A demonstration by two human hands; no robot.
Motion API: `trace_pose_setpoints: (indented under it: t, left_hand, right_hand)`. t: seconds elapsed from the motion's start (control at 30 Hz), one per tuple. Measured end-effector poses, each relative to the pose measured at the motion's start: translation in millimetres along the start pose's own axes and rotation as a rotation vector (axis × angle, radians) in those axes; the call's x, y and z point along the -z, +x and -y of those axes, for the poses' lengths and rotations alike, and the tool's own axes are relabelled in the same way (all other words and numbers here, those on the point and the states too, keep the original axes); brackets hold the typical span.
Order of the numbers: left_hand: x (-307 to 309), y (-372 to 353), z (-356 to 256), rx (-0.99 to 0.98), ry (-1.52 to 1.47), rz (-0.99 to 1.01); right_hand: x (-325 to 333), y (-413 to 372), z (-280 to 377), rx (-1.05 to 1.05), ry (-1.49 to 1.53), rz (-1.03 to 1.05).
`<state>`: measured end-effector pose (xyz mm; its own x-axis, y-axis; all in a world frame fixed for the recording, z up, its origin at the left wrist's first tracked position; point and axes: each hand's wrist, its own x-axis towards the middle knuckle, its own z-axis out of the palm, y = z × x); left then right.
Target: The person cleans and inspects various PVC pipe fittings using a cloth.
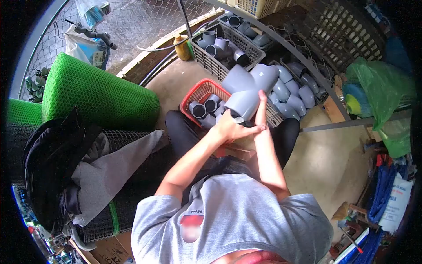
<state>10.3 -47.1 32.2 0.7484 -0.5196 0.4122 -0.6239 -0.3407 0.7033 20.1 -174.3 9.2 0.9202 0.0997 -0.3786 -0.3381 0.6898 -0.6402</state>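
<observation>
A large grey plastic pipe tee [241,103] is held up in front of my lap, its branches pointing away from me. My left hand [235,127] grips the near end, with fingers at the rim of its opening. Against the right side of the tee lies my right hand [261,112], one digit stretched up along the surface; its other fingers are largely hidden. The left thumb reaches across to the right hand. Just beyond my legs, a red basket [200,88] holds several smaller grey fittings [206,108] with dark openings.
A dark crate [211,66] of grey fittings stands ahead, beside piled grey elbows [292,92]. Green mesh rolls [96,94] and a grey garment [118,176] are left. A metal frame bar [325,126] and a green plastic bag [373,88] are right. A yellow bottle [182,48] stands ahead.
</observation>
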Motion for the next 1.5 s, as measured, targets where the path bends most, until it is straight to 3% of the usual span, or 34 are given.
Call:
trace_pose_setpoints:
  t: [0.03, 0.1, 0.17, 0.2, 0.23, 0.33, 0.37, 0.43, 0.5, 0.57, 0.63, 0.67, 0.7, 0.73, 0.83, 0.9, 0.97, 1.0, 1.13, 1.27, 1.33, 1.5]
  left_hand:
    - [3, 3, -1, 0.1, -0.103, -0.006]
    - [5, 4, -1, 0.036, -0.154, 0.019]
    - [-15, 10, 2, 0.197, -0.363, 0.163]
    - [-15, 10, -2, 0.282, -0.61, 0.084]
    - [-12, 16, -1, 0.211, -0.567, 0.0]
    - [8, 12, -9, 0.526, -0.808, -0.02]
    - [1, 3, 9, 0.494, -0.838, -0.135]
    - [17, -5, -2, 0.788, -1.231, -0.337]
    - [35, -12, -3, 0.811, -1.34, -0.446]
    - [36, -15, -18, 0.8, -1.323, -0.479]
    - [18, -22, -21, 0.862, -0.888, -0.4]
    - [0, -23, -24, 0.635, -0.648, -0.423]
    - [-8, -21, -31, 0.499, -0.656, -0.39]
    - [-17, -18, -33, 0.463, -0.665, -0.398]
    - [-22, -13, -24, 0.293, -0.606, -0.33]
    - [-2, -9, -23, 0.347, -0.703, -0.245]
    - [21, 2, -29, 0.257, -0.37, 0.106]
    - [21, 7, -20, 0.104, -0.266, 0.11]
    - [30, 10, -26, -0.1, -0.166, 0.018]
    - [39, 11, -34, -0.013, -0.138, 0.088]
    - [33, 8, -24, 0.036, -0.405, 0.18]
    - [11, -31, -1, 0.593, -1.188, -0.314]
  right_hand:
    - [-1, 1, 3, 0.012, -0.072, -0.02]
    - [-3, -3, 11, -0.022, -0.044, 0.048]
    - [-3, -6, 19, -0.022, 0.039, 0.108]
    - [-1, -5, 19, 0.068, 0.026, 0.161]
    - [-1, -3, 19, 0.129, 0.078, 0.096]
    - [9, 10, 24, 0.256, 0.074, -0.086]
    - [18, 15, 30, 0.262, 0.073, -0.083]
    - [26, 15, 39, 0.24, 0.166, 0.05]
    - [27, 11, 42, 0.28, 0.148, 0.12]
    - [31, 14, 33, 0.241, 0.264, 0.035]
    - [14, 7, 17, 0.216, 0.22, -0.117]
    - [6, 4, 5, 0.257, 0.172, -0.092]
    - [-2, 1, -6, 0.297, 0.125, -0.066]
    - [-25, -26, 3, 0.282, -0.03, -0.152]
    - [-37, -46, 4, 0.248, -0.073, -0.108]
    - [-22, -33, -2, 0.212, -0.023, -0.073]
    - [-8, -26, -5, 0.176, 0.025, -0.043]
    - [-4, -23, -3, 0.172, -0.034, -0.008]
    - [-10, -30, 15, 0.221, -0.219, 0.026]
    - [-11, -30, 15, 0.314, -0.225, -0.045]
    - [-4, -23, 9, 0.372, -0.221, -0.088]
    - [21, -16, 0, 0.49, 0.028, -0.008]
